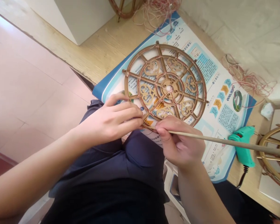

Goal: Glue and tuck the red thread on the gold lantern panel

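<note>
Gold fretwork wheel [164,81], left hand [109,118] on rim, right hand [179,143] gripping dowel [212,139]

I have a light wooden desk [100,53] in view, with a printed poster [228,118] spread across it, its near edge overhanging toward the person. Beyond the poster, a white box [77,18] stands at the desk's far side. A tangle of pinkish string [247,79] lies just past the poster's edge, near a crumpled tissue [267,111]. A teal glue gun [242,147] rests beside the poster, and a second wooden wheel frame [263,165] sits at the right.
</note>
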`<control>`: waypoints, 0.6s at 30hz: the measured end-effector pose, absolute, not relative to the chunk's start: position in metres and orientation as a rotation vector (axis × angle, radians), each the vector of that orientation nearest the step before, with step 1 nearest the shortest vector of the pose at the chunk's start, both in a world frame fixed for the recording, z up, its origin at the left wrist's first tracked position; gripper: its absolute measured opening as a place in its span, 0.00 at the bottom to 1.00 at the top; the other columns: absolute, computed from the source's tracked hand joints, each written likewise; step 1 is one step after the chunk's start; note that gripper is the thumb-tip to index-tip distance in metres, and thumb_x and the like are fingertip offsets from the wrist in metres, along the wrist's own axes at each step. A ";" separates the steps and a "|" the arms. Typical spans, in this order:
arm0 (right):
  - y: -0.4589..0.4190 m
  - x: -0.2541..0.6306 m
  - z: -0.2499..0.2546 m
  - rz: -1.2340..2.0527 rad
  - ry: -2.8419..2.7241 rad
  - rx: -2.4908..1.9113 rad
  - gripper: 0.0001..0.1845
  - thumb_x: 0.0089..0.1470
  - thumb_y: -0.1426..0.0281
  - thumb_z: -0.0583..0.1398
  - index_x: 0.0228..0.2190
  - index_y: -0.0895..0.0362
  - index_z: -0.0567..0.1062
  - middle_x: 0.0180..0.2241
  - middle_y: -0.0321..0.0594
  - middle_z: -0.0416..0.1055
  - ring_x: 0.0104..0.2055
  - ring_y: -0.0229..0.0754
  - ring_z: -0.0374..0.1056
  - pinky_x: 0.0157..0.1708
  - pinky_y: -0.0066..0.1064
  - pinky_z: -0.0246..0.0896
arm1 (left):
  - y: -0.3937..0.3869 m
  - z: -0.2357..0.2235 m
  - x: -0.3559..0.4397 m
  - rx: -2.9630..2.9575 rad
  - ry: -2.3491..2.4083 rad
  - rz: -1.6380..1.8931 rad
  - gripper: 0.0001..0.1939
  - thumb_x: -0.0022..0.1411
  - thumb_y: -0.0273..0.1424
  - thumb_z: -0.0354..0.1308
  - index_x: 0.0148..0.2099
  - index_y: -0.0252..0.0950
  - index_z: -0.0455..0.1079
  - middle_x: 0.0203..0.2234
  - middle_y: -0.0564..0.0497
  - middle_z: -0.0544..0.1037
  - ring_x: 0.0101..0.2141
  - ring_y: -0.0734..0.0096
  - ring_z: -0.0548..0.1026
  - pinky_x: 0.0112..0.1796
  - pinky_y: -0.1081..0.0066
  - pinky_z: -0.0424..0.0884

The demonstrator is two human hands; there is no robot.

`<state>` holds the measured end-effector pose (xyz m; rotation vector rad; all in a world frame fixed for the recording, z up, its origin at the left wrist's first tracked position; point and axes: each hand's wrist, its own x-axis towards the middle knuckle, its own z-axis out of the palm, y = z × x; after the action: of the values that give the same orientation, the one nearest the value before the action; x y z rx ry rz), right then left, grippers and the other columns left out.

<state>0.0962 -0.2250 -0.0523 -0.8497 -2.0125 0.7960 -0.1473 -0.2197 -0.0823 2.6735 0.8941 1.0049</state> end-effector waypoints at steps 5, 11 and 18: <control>-0.233 0.099 -0.044 0.895 -2.073 -0.818 0.08 0.62 0.82 0.63 0.38 0.57 0.74 0.32 0.38 0.75 0.33 0.39 0.71 0.35 0.35 0.69 | -0.233 -0.081 -0.150 2.701 0.813 0.953 0.06 0.77 0.27 0.53 0.51 0.37 0.71 0.46 0.44 0.84 0.44 0.63 0.81 0.56 0.56 0.70; -0.242 0.102 -0.045 0.867 -2.153 -0.757 0.08 0.63 0.81 0.63 0.39 0.57 0.74 0.31 0.39 0.75 0.33 0.40 0.71 0.34 0.36 0.69 | -0.240 -0.088 -0.151 2.753 0.791 0.932 0.08 0.76 0.27 0.54 0.49 0.41 0.74 0.44 0.49 0.84 0.42 0.67 0.81 0.53 0.59 0.71; -0.248 0.104 -0.053 0.797 -2.123 -0.764 0.09 0.61 0.83 0.63 0.39 0.58 0.74 0.31 0.40 0.72 0.32 0.40 0.70 0.33 0.35 0.68 | -0.237 -0.091 -0.150 2.803 0.707 1.089 0.05 0.75 0.26 0.57 0.47 0.36 0.74 0.42 0.46 0.82 0.43 0.65 0.80 0.60 0.58 0.75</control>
<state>0.1041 -0.2479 -0.0528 -0.7641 -2.1232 0.7975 -0.1495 -0.2371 -0.0913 2.8029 0.7070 1.0894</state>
